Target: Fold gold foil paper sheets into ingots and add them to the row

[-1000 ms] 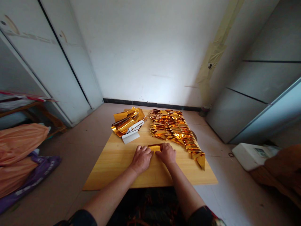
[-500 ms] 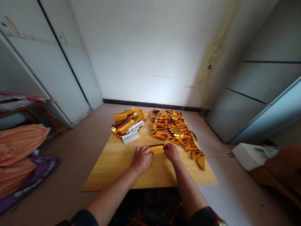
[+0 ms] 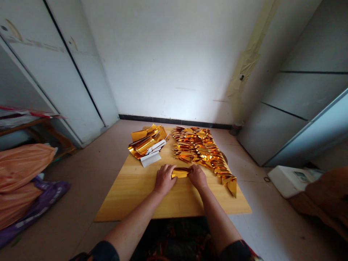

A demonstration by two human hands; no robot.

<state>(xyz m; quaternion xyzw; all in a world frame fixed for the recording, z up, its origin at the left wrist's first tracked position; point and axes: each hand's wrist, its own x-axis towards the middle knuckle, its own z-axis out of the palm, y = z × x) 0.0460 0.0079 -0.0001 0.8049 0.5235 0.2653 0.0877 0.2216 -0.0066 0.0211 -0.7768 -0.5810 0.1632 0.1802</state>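
Between my hands a small piece of folded gold foil paper (image 3: 179,174) lies just over the wooden board. My left hand (image 3: 164,178) grips its left end, fingers bent over the edge. The other end is pinched by my right hand (image 3: 198,176). Parts of the paper at both ends are hidden under the fingers. Beyond my left hand sits a loose pile of gold foil sheets (image 3: 144,145), some with white backs showing. Rows of folded gold paper pieces (image 3: 194,145) overlap at the right, trailing down to one piece near the board's right side.
The wooden board (image 3: 127,199) spans the space before me. A white wall stands behind it. Orange and purple bags (image 3: 24,181) lie at the left, below a pale cabinet. To the right are a grey refrigerator (image 3: 288,108) and a white box (image 3: 285,181).
My left hand's fingers have shifted up and forward on the gold paper. The paper now looks more opened, with a dark gap along its top. The piles have not moved.
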